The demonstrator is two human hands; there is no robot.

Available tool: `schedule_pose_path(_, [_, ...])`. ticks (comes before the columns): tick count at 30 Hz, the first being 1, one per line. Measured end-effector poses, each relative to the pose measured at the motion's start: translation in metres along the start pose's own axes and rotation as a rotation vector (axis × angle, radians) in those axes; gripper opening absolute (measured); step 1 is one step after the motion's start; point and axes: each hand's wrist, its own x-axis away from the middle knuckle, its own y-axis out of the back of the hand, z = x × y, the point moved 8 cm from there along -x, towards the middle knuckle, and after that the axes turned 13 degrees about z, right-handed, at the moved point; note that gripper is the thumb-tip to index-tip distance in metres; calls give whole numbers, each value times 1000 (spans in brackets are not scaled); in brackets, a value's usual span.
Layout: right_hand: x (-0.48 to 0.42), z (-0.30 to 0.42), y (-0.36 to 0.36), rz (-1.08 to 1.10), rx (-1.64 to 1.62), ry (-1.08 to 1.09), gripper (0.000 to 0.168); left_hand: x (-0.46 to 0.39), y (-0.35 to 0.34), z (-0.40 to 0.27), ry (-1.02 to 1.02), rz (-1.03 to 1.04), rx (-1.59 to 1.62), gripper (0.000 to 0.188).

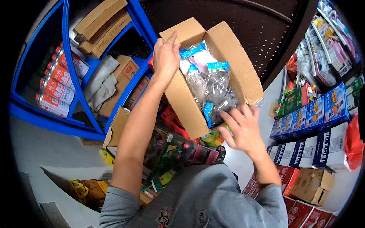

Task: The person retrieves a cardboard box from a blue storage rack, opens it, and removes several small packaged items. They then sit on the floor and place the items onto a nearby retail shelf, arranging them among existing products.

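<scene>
An open cardboard box [186, 105] is tilted in front of my chest with its flaps spread. Inside lie several clear plastic packets [218, 82] with blue printed header cards, holding grey, dark and pale contents. At the box's left side, my left hand [167, 58] grips the wall, its index finger stretched along a flap. My right hand [242, 125] is over the near right corner, fingers apart and slightly blurred. Its fingertips are beside a dark packet [225, 105]; whether they touch it is unclear.
To the left, a blue metal shelf [114, 108] carries gas canisters [58, 88] and flat cartons [99, 20]. A dark perforated panel [228, 17] stands behind the box. Stacked blue drink cartons [316, 111] and white cartons [332, 145] line the right. Packaged goods [176, 151] are piled below.
</scene>
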Motion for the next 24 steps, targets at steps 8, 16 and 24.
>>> schedule_pose_path(8, [73,-29,-60,93,-481,-347,26,11,1,7,10,-43,-65,49])
schedule_pose_path(16, [53,-40,-97,144,-598,-557,21,26,9,0,33,35,-155,24])
schedule_pose_path(24, [-45,-67,-83,-33,-291,-703,76,45,13,-4,128,76,-110,30])
